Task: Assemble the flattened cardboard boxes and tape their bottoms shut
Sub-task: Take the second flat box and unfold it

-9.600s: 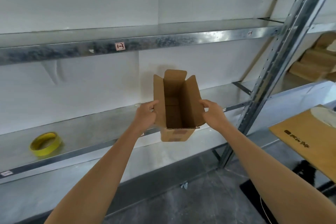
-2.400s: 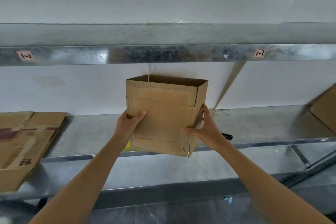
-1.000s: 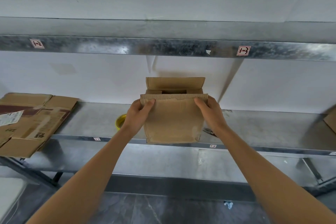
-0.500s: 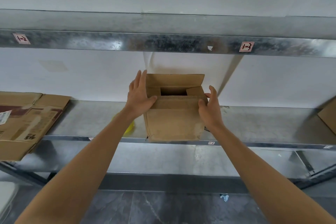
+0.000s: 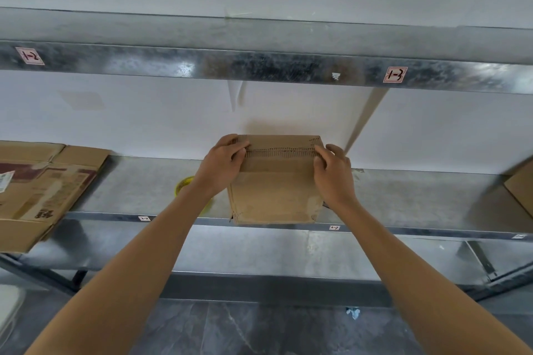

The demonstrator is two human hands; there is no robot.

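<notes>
Two hands hold one box (image 5: 274, 193) in the head view. Your left hand (image 5: 222, 164) and right hand (image 5: 333, 176) each curl their fingers over its folded-down top flaps, one at either end of the seam, so each grip is closed on the box. It stands at the front edge of the shelf (image 5: 418, 196). One yellow tape roll (image 5: 183, 184) lies just behind your left wrist, partly hidden. One pile of flat cardboard (image 5: 43, 181) sits at the shelf's left end. One carton (image 5: 522, 187) shows at far right.

brown cardboard box (image 5: 275, 193) upright on the shelf's front edge, flaps folded shut
</notes>
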